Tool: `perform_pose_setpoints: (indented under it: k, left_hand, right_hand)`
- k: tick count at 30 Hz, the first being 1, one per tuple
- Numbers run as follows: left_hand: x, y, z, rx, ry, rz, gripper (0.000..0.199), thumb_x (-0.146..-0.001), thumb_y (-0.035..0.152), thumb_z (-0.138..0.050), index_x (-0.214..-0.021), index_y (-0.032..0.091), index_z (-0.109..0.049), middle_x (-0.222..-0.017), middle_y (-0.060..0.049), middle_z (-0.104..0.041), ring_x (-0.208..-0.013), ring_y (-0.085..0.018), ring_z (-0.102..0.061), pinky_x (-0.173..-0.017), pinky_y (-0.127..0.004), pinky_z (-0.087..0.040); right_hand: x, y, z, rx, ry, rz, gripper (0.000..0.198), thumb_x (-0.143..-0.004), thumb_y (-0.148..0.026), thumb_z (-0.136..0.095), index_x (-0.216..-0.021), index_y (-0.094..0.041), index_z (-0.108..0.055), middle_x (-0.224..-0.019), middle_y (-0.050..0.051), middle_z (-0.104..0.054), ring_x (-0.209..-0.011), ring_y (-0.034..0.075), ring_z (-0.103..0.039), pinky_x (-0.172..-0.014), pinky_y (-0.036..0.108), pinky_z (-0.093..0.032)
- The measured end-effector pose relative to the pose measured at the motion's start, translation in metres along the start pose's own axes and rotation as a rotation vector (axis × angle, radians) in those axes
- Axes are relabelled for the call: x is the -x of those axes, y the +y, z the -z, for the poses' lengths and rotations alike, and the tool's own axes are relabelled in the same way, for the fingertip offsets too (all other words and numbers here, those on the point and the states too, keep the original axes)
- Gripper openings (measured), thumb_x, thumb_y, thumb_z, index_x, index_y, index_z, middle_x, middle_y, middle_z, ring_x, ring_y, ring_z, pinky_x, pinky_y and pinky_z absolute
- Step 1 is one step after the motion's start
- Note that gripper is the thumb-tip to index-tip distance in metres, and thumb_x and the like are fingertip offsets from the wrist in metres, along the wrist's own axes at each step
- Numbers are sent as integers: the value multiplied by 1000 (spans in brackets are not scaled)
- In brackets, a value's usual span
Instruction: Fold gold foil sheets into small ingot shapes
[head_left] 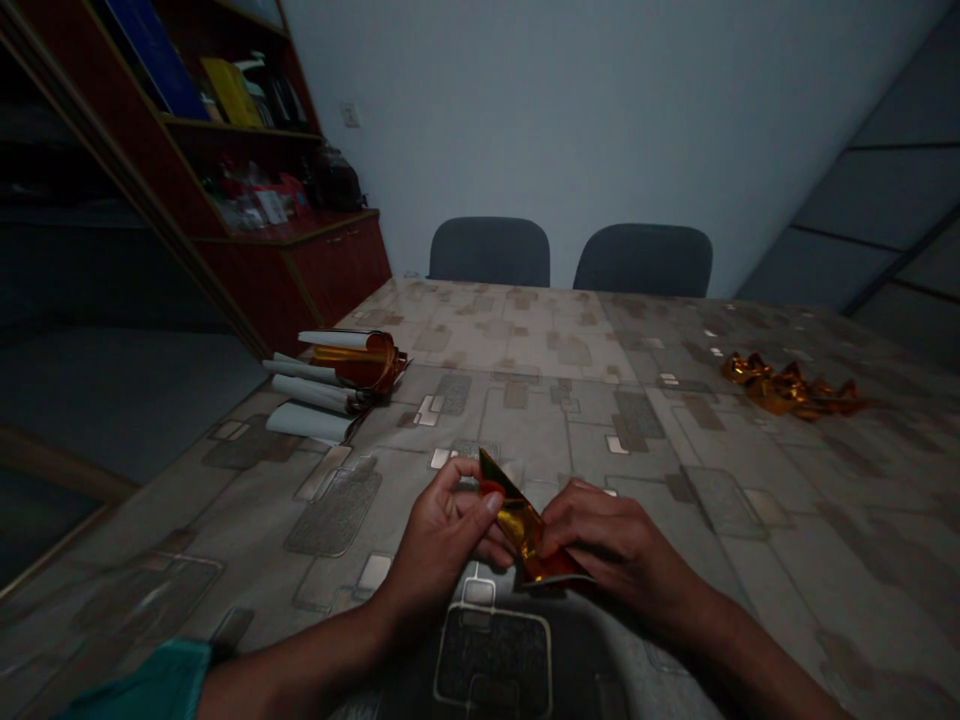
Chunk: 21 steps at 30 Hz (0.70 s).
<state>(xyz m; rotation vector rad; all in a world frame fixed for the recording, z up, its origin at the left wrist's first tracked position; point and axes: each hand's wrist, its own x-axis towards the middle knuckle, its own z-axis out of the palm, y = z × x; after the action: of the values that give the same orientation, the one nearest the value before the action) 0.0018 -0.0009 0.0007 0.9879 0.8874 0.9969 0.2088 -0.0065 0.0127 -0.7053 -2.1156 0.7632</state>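
Observation:
A piece of gold foil paper (529, 530), partly folded with a pointed upper corner, is held between my two hands just above the table's near side. My left hand (457, 515) pinches its upper left part, the thumb on the shiny face. Closed on the lower right part is my right hand (604, 530), its fingers pressed into the fold. On the table to the left lies a stack of curled gold paper sheets (341, 375) with pale backs. Several folded gold foil pieces (791, 388) sit together in a row at the right.
A patterned cloth covers the table (540, 400). Two dark chairs (489, 250) stand at its far edge, before a pale wall. At the back left is a reddish wooden cabinet (330, 265) with items on its shelves.

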Motion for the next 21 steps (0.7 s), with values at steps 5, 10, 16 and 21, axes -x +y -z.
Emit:
perform_pose_setpoints:
  k: [5, 10, 16, 21]
  left_hand:
    - [-1, -1, 0, -17, -10, 4, 38, -83, 40, -72, -99, 19, -44, -65, -2, -73, -49, -14, -67, -48, -21, -54]
    - [-2, 0, -1, -12, -5, 1, 40, -83, 40, -72, -101, 19, -44, -65, -2, -73, -48, -13, -66, -47, -20, -53]
    - [0, 3, -2, -50, 29, -2, 39, -81, 40, -73, -100, 19, -46, -63, -2, -72, -46, -13, -64, -46, -19, -52]
    - [0, 4, 0, -48, 39, -7, 37, -82, 40, -71, -101, 19, -46, -63, -2, -72, -47, -13, -65, -46, -20, -52]
  right_hand:
    - [2, 4, -1, 2, -26, -37, 9, -93, -18, -65, -91, -22, -73, -83, 2, -71, -79, 16, -62, -73, 30, -48]
    - [3, 4, -2, -1, -46, -53, 11, -96, -21, -61, -93, -23, -71, -84, 3, -71, -81, 17, -62, -72, 31, -47]
    - [4, -1, 1, 58, -14, -143, 12, -91, -13, -60, -98, -22, -65, -84, 3, -67, -75, 17, -60, -66, 30, -45]
    - [5, -3, 7, 19, -65, -38, 10, -95, -19, -59, -94, -22, -68, -87, 4, -68, -83, 18, -60, -73, 32, -46]
